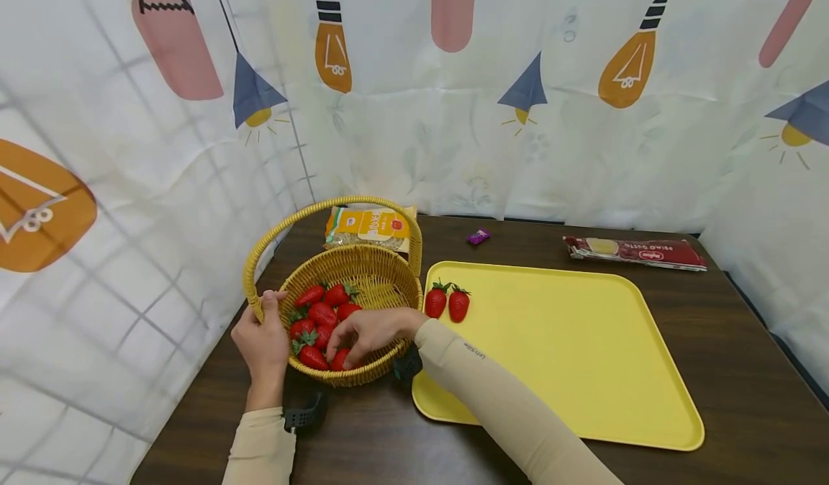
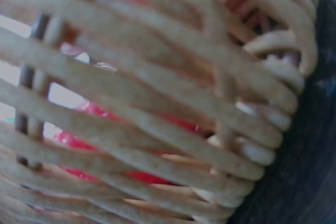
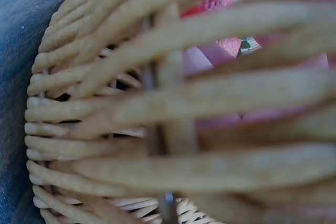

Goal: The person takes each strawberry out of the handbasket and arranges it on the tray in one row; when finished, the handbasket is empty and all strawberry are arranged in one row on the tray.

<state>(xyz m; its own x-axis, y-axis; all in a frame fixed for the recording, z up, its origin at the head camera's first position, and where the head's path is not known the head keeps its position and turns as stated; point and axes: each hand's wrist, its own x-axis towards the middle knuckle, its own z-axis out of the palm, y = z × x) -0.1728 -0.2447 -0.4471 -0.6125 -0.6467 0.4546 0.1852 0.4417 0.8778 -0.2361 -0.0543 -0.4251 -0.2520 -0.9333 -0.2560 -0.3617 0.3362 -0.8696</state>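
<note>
A yellow wicker basket [image 1: 388, 265] with a tall handle stands left of the tray. My left hand [image 1: 262, 341] grips the base of its handle at the left rim. Several red strawberries [image 1: 322, 314] with green leaves lie in the basket's left part. Reaching over the near rim, my right hand [image 1: 369, 332] pinches a strawberry [image 1: 340, 360] at the front, thumb and fingers on either side of it. Both wrist views are filled by the basket's woven wall [image 2: 157, 77], with blurred red showing through the gaps.
Two strawberries [image 1: 458, 305] lie at the left end of a yellow tray [image 1: 550, 355]. Behind the basket is a yellow food packet [image 1: 369, 226]. A small purple wrapped piece [image 1: 478, 237] and a long dark red packet [image 1: 637, 252] lie along the table's back.
</note>
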